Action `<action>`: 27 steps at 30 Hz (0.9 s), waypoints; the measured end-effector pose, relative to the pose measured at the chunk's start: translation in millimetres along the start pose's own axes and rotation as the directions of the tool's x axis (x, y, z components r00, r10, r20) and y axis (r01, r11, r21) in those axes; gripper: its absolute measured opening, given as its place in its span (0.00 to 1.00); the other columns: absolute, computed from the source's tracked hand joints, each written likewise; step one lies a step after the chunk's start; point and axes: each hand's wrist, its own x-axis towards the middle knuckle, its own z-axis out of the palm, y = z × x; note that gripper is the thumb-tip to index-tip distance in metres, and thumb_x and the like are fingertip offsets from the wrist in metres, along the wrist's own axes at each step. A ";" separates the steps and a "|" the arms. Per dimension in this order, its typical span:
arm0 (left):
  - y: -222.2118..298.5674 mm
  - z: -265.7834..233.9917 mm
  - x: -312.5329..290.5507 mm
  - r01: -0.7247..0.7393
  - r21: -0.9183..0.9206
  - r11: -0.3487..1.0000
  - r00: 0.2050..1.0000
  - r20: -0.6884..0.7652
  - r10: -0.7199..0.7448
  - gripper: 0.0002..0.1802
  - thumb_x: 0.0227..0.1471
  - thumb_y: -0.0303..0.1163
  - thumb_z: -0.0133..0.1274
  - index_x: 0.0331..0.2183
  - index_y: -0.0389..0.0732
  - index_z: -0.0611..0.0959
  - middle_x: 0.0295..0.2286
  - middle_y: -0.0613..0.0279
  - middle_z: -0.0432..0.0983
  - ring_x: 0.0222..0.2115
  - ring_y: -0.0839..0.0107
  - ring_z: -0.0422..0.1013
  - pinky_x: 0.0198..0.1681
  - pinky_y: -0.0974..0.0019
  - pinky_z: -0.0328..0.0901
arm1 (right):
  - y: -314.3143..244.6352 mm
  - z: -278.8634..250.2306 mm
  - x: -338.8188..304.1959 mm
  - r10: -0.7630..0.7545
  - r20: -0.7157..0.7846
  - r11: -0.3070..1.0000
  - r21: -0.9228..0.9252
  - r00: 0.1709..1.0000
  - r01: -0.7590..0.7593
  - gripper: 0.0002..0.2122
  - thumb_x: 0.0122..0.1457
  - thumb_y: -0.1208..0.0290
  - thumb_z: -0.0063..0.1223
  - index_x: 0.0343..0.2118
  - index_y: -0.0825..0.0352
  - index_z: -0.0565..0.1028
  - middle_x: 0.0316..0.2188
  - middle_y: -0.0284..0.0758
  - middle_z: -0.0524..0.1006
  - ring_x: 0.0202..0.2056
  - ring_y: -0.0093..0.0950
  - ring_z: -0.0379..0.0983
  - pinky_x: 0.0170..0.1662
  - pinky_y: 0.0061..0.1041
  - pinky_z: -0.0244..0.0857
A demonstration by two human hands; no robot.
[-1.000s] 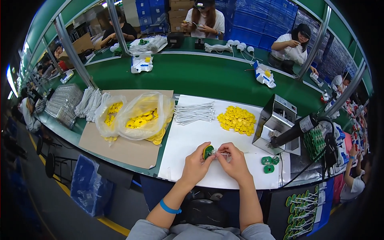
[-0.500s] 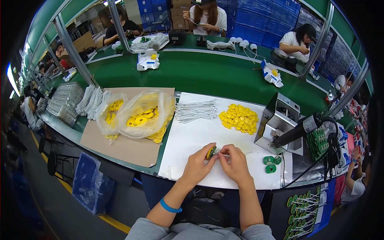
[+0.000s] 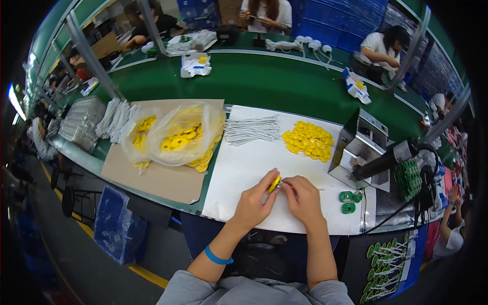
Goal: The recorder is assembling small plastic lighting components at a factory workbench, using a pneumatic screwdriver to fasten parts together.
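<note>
- Green belt (image 3: pixel 244 79) spans the upper middle of the frame; past it, co-workers (image 3: pixel 378 48) bend over their own bench, the head of the one at upper centre cut off by the frame's edge.
- White sheet (image 3: pixel 229 178) lies before me, with a bundle of white cables (image 3: pixel 251 129) and a heap of small yellow plastic pieces (image 3: pixel 307 141) along its upper part.
- My left hand (image 3: pixel 252 203) clamps a yellow disc (image 3: pixel 274 183) between thumb and fingers, just below and right of the frame's centre, above the sheet.
- My right hand (image 3: pixel 303 200) has thumb and fingertips drawn together just beside the disc; whether they touch it I cannot tell.
- I judge the step in hand to be fine fingertip work at the disc; the next move calls for a firm left grip and small, exact right-hand motion.
- Tilted nearly edge-on, the disc hides most of its face from me, and anything pinched in my right fingertips is too small and covered to make out.
</note>
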 end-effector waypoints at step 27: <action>31.2 61.5 -1.3 0.017 -0.146 0.989 0.994 0.108 -0.001 0.18 0.61 0.18 0.53 0.52 0.34 0.84 0.46 0.48 0.84 0.46 0.59 0.79 0.54 0.63 0.70 | 38.2 -84.0 -37.2 0.101 -0.030 0.987 -0.122 0.994 -0.104 0.09 0.55 0.65 0.71 0.27 0.66 0.83 0.23 0.37 0.82 0.24 0.34 0.81 0.29 0.30 0.73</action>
